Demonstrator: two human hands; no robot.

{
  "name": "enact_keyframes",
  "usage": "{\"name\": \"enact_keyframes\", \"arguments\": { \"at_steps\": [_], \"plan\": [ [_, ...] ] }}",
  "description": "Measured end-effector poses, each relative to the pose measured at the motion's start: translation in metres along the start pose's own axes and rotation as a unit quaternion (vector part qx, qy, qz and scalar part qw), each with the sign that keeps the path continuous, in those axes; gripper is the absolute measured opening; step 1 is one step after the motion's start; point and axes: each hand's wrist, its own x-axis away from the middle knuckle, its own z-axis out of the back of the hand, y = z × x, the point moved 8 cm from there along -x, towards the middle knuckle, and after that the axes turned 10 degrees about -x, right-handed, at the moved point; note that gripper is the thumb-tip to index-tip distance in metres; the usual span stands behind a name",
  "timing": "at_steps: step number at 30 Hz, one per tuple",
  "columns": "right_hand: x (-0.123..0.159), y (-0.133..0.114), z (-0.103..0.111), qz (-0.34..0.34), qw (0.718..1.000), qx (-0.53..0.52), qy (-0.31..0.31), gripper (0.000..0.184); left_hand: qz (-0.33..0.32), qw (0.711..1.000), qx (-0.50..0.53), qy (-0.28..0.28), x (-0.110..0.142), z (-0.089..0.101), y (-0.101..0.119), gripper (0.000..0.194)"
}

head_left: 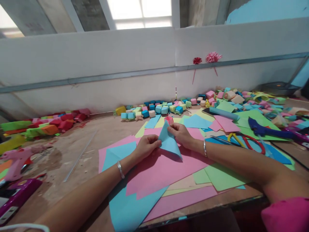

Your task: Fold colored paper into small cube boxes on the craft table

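Note:
A light blue sheet of paper (169, 141), bent into a pointed shape, is held up between both hands over the table. My left hand (147, 146) pinches its left edge between thumb and fingers. On the other side, my right hand (181, 134) grips it near the upper point. Beneath them lie overlapping sheets, with a large pink sheet (164, 172) on top and a blue sheet (130, 206) under it. A small pink paper piece (169, 120) stands just behind the held paper.
Red-handled scissors (253, 143) and a dark blue glue gun (265, 129) lie at right. A pink glue gun (19, 161) and purple power strip (19, 199) are at left. Small folded paper cubes (164, 109) line the back, below a white panel (96, 58). A clear stick (79, 158) lies left.

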Motion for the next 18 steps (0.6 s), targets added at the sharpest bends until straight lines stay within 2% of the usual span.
{"name": "enact_keyframes", "arguments": {
  "at_steps": [11,18],
  "plan": [
    [-0.005,-0.01,0.006,0.015,1.0,-0.003,0.002,0.041,0.007,0.998,-0.015,-0.056,0.003,-0.011,0.005,0.029],
    [-0.006,-0.008,0.01,0.014,0.999,-0.013,0.027,0.041,0.01,0.999,0.013,-0.036,0.002,-0.007,0.003,0.038]
  ]
}}
